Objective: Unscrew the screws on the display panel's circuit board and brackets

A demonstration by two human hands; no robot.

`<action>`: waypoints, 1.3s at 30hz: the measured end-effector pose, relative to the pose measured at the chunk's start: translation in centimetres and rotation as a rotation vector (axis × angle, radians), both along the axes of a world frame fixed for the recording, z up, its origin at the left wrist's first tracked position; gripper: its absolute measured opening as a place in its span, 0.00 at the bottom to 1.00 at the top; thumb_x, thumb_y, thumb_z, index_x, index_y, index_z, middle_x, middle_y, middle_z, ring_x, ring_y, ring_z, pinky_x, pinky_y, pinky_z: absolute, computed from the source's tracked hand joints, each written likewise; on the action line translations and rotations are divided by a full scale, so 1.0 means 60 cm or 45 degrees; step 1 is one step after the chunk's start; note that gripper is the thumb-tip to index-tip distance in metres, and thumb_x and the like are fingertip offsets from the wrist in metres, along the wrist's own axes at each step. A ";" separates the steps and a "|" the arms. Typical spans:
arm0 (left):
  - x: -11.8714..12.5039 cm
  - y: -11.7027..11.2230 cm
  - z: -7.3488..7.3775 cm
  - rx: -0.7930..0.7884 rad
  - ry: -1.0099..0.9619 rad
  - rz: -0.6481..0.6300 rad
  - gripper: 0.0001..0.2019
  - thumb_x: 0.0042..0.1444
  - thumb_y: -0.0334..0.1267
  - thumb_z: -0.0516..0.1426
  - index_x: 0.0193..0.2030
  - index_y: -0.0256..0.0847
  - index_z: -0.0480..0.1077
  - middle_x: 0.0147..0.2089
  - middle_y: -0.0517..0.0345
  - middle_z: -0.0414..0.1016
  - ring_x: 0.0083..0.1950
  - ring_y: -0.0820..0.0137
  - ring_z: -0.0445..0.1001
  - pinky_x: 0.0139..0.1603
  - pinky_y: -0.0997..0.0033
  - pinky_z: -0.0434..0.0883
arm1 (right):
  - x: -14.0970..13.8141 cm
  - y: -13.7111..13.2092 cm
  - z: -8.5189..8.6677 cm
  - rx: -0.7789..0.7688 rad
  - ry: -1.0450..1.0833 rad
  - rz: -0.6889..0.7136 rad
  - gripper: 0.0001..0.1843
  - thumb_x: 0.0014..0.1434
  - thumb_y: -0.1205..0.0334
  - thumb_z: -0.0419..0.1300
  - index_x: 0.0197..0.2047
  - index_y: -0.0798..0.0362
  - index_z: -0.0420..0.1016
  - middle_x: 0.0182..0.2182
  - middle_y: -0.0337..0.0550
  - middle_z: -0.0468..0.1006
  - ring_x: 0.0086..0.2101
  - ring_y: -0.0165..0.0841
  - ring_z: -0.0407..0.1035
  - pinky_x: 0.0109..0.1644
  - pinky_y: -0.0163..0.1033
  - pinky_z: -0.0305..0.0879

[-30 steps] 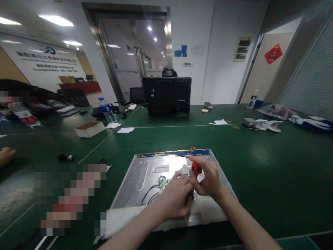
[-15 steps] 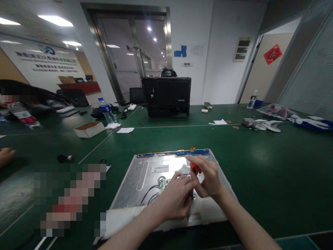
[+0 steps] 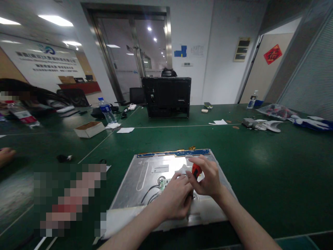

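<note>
- Screwdriver: orange, clamped in right hand.
- Left hand: over panel; grip hidden, cannot tell.
- Risk: tilting could cause slipping, scratching circuit board.

On my feed, a green tabletop with pale seams faces a white wall. I see metal-framed glass double doors left of centre, a lettered sign wall and red reception desk farther left, rectangular ceiling lights above, and, to the right, a beige door bearing a red paper diamond, then grey blinds.
</note>
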State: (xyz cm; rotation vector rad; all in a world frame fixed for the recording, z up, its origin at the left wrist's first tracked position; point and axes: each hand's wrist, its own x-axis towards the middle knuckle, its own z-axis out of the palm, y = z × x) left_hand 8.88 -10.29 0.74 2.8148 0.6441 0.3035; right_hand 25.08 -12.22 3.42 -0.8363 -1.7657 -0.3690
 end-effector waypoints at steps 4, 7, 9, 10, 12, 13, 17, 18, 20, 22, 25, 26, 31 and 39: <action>0.001 0.001 0.002 0.011 0.026 -0.012 0.06 0.54 0.32 0.55 0.39 0.41 0.70 0.44 0.50 0.77 0.48 0.57 0.73 0.58 0.52 0.63 | 0.003 -0.001 0.004 -0.030 -0.003 0.076 0.17 0.59 0.63 0.54 0.52 0.53 0.67 0.26 0.37 0.70 0.23 0.32 0.66 0.26 0.35 0.62; 0.002 0.000 0.004 0.004 0.027 -0.007 0.06 0.53 0.31 0.54 0.38 0.41 0.69 0.44 0.50 0.77 0.48 0.57 0.73 0.58 0.52 0.63 | 0.003 -0.001 0.006 -0.048 0.007 0.105 0.20 0.58 0.66 0.50 0.54 0.54 0.67 0.28 0.39 0.71 0.24 0.32 0.67 0.27 0.36 0.63; 0.001 0.000 0.006 -0.014 0.019 -0.003 0.06 0.53 0.31 0.54 0.38 0.41 0.69 0.44 0.51 0.77 0.48 0.58 0.72 0.58 0.52 0.62 | 0.003 0.000 0.005 -0.039 0.016 0.091 0.20 0.58 0.67 0.50 0.54 0.53 0.67 0.28 0.39 0.72 0.24 0.31 0.67 0.27 0.36 0.64; 0.001 0.000 0.006 -0.025 0.012 -0.003 0.06 0.53 0.31 0.54 0.38 0.41 0.69 0.44 0.51 0.77 0.48 0.58 0.72 0.59 0.52 0.62 | 0.002 0.000 0.004 -0.033 0.020 0.078 0.20 0.58 0.67 0.50 0.54 0.53 0.67 0.27 0.38 0.71 0.23 0.31 0.66 0.26 0.35 0.64; 0.001 0.000 0.006 -0.035 0.004 -0.004 0.06 0.53 0.31 0.54 0.38 0.41 0.69 0.44 0.51 0.77 0.48 0.58 0.73 0.59 0.52 0.62 | 0.000 0.001 0.002 -0.021 0.022 0.053 0.19 0.59 0.67 0.51 0.54 0.53 0.67 0.26 0.36 0.71 0.22 0.30 0.65 0.25 0.34 0.63; 0.001 0.000 0.006 -0.034 0.003 -0.005 0.06 0.52 0.31 0.55 0.38 0.41 0.69 0.45 0.51 0.77 0.48 0.58 0.73 0.59 0.52 0.62 | 0.000 0.001 0.002 -0.017 0.023 0.043 0.18 0.59 0.67 0.52 0.53 0.53 0.67 0.25 0.36 0.70 0.22 0.29 0.64 0.25 0.34 0.63; 0.000 0.001 0.002 -0.013 0.009 -0.011 0.10 0.53 0.31 0.55 0.43 0.41 0.70 0.47 0.49 0.77 0.51 0.56 0.72 0.59 0.51 0.62 | -0.002 0.001 0.003 0.006 0.029 0.026 0.16 0.60 0.67 0.54 0.52 0.52 0.66 0.24 0.34 0.70 0.22 0.29 0.64 0.25 0.33 0.62; 0.000 0.001 0.001 -0.011 0.007 -0.013 0.11 0.53 0.31 0.55 0.44 0.41 0.70 0.48 0.49 0.77 0.52 0.56 0.72 0.59 0.51 0.62 | -0.003 0.001 0.004 0.012 0.025 0.022 0.15 0.60 0.67 0.55 0.52 0.52 0.66 0.25 0.35 0.70 0.22 0.29 0.64 0.25 0.33 0.62; 0.000 0.001 0.001 -0.012 -0.009 -0.020 0.11 0.54 0.31 0.55 0.45 0.40 0.70 0.49 0.49 0.77 0.52 0.56 0.73 0.59 0.51 0.62 | -0.002 0.000 0.005 0.020 0.011 0.016 0.15 0.61 0.66 0.56 0.51 0.52 0.66 0.26 0.36 0.71 0.22 0.29 0.64 0.25 0.33 0.62; 0.000 0.001 0.001 -0.011 -0.024 -0.020 0.11 0.54 0.32 0.55 0.44 0.40 0.70 0.49 0.49 0.77 0.52 0.56 0.73 0.59 0.52 0.62 | -0.002 0.000 0.005 0.019 0.002 0.019 0.14 0.61 0.65 0.56 0.51 0.53 0.67 0.26 0.37 0.72 0.22 0.30 0.65 0.26 0.34 0.62; 0.000 0.001 0.000 -0.006 -0.018 -0.012 0.08 0.54 0.32 0.55 0.41 0.40 0.71 0.46 0.49 0.77 0.49 0.57 0.73 0.59 0.52 0.63 | 0.000 0.000 0.005 0.003 0.002 0.033 0.14 0.61 0.64 0.57 0.51 0.53 0.67 0.26 0.37 0.71 0.23 0.30 0.65 0.26 0.34 0.62; 0.000 0.001 0.000 -0.004 -0.014 -0.013 0.07 0.54 0.32 0.55 0.40 0.40 0.70 0.46 0.49 0.77 0.49 0.57 0.73 0.59 0.52 0.63 | 0.000 0.000 0.005 -0.001 0.002 0.040 0.14 0.61 0.63 0.56 0.51 0.52 0.67 0.26 0.37 0.71 0.23 0.31 0.65 0.26 0.34 0.62; -0.001 0.002 -0.004 0.013 -0.013 -0.014 0.06 0.53 0.31 0.55 0.38 0.41 0.69 0.43 0.51 0.77 0.48 0.58 0.73 0.59 0.52 0.62 | 0.002 0.000 0.005 -0.025 0.018 0.116 0.17 0.59 0.66 0.51 0.52 0.54 0.67 0.26 0.37 0.70 0.23 0.31 0.64 0.26 0.35 0.61; -0.001 0.001 0.000 -0.033 -0.043 -0.021 0.07 0.54 0.31 0.54 0.39 0.41 0.69 0.45 0.51 0.76 0.49 0.58 0.73 0.59 0.52 0.62 | 0.000 0.001 0.004 0.009 0.042 0.051 0.16 0.58 0.68 0.52 0.51 0.52 0.67 0.24 0.34 0.69 0.21 0.29 0.64 0.25 0.34 0.61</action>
